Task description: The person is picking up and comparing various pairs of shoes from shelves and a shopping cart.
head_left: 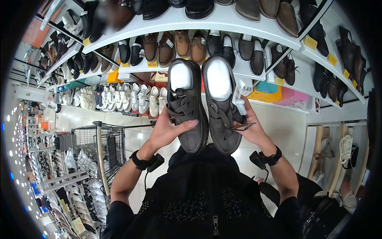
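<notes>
Side by side in front of my chest I hold a pair of dark lace-up shoes, toes pointing toward me. My left hand [172, 128] grips the left shoe [186, 137], its thumb lying across the upper. Round the outer side of the right shoe [222, 135] my right hand [252, 125] is closed, the fingers partly hidden behind it. White stuffing fills both shoe openings. Near my right fingers a white tag [240, 102] hangs from the right shoe, and a loose lace end sticks out below it.
Shelves [191, 24] of dark and brown shoes curve across the top. White sneakers [119, 97] stand lower at the left, near a black wire cart [99, 145]. Shoe boxes [270, 93] sit under the shelf. Part of another person [314, 203] shows at the lower right.
</notes>
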{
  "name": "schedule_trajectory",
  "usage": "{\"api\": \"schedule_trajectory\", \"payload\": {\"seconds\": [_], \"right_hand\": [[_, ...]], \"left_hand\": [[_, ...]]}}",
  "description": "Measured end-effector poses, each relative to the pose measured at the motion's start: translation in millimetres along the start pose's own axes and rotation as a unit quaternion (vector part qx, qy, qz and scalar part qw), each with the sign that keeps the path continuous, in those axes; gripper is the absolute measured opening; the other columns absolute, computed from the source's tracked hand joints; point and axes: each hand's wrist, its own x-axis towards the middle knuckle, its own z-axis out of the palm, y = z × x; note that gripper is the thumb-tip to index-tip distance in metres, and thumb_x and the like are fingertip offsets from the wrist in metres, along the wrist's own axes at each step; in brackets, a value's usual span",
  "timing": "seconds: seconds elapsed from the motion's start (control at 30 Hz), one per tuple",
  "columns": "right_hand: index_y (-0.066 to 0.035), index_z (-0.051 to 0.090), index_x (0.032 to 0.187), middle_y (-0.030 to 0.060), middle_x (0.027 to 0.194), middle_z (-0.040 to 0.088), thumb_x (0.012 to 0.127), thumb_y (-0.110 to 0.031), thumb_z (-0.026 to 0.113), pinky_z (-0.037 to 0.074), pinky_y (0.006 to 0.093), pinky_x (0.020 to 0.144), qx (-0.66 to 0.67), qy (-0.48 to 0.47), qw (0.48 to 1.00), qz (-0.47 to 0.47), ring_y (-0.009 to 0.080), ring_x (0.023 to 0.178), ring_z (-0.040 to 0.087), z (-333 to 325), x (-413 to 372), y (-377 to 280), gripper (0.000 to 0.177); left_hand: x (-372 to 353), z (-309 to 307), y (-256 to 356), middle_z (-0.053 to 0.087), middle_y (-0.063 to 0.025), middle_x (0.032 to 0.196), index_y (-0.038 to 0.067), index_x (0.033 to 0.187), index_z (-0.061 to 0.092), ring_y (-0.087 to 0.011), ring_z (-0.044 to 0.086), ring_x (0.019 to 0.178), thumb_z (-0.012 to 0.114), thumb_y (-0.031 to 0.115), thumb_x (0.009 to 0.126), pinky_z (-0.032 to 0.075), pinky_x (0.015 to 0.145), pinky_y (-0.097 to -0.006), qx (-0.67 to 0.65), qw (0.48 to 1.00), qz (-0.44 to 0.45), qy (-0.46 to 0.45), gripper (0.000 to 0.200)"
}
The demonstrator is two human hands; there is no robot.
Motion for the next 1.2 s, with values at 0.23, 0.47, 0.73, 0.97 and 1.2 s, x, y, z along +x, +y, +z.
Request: {"api": "schedule_trajectory", "payload": {"seconds": [0.23, 0.47, 0.73, 0.97, 1.2], "right_hand": [[-0.003, 0.023, 0.151, 0.0122, 0.142, 0.043, 0.082, -0.007, 0.081, 0.034, 0.0303, 0.110, -0.124, 0.007, 0.991, -0.055, 0.0189, 0.130, 0.042, -19, 23, 18, 0.091], [-0.001, 0.017, 0.150, 0.0136, 0.136, 0.047, 0.077, -0.014, 0.088, 0.037, 0.0326, 0.108, -0.130, -0.027, 0.990, -0.048, 0.0199, 0.127, 0.045, -23, 48, -15, 0.103], [0.001, 0.020, 0.148, 0.0167, 0.133, 0.049, 0.073, -0.021, 0.092, 0.039, 0.0352, 0.108, -0.199, -0.048, 0.978, -0.029, 0.0222, 0.124, 0.050, -41, 85, -54, 0.106], [0.002, 0.012, 0.152, 0.0148, 0.146, 0.038, 0.070, -0.015, 0.093, 0.025, 0.0333, 0.115, -0.128, -0.103, 0.986, -0.032, 0.0212, 0.136, 0.035, -47, 105, -70, 0.116], [-0.001, 0.007, 0.153, 0.0150, 0.144, 0.040, 0.064, -0.017, 0.095, 0.035, 0.0426, 0.115, -0.159, -0.174, 0.968, -0.085, 0.0253, 0.134, 0.044, -50, 140, -71, 0.125]], "left_hand": [[27, -5, 1, 0.060, -0.0182, 0.129, -0.006, 0.145, 0.032, -0.0226, 0.059, 0.118, 0.088, 0.029, 0.078, 0.046, 0.105, -0.0371, 0.034, 0.999, 0.007, -0.012, 0.094], [58, -10, 14, 0.048, -0.0229, 0.142, -0.007, 0.154, 0.014, -0.0278, 0.048, 0.134, 0.090, 0.028, 0.074, 0.038, 0.113, -0.0385, 0.130, 0.987, 0.095, -0.008, 0.115], [90, -18, 16, 0.040, -0.0166, 0.150, -0.001, 0.157, 0.009, -0.0249, 0.042, 0.137, 0.085, 0.025, 0.080, 0.034, 0.115, -0.0392, -0.024, 0.989, 0.142, -0.032, 0.111], [115, -47, -18, 0.057, -0.0172, 0.138, 0.001, 0.147, 0.040, -0.0271, 0.060, 0.123, 0.041, 0.036, 0.108, 0.048, 0.107, -0.0412, -0.186, 0.980, 0.068, -0.029, 0.053], [107, -41, 2, 0.043, -0.0180, 0.153, 0.004, 0.157, 0.025, -0.0279, 0.050, 0.135, 0.039, 0.044, 0.107, 0.042, 0.113, -0.0452, -0.329, 0.940, -0.042, -0.086, 0.066]]}}
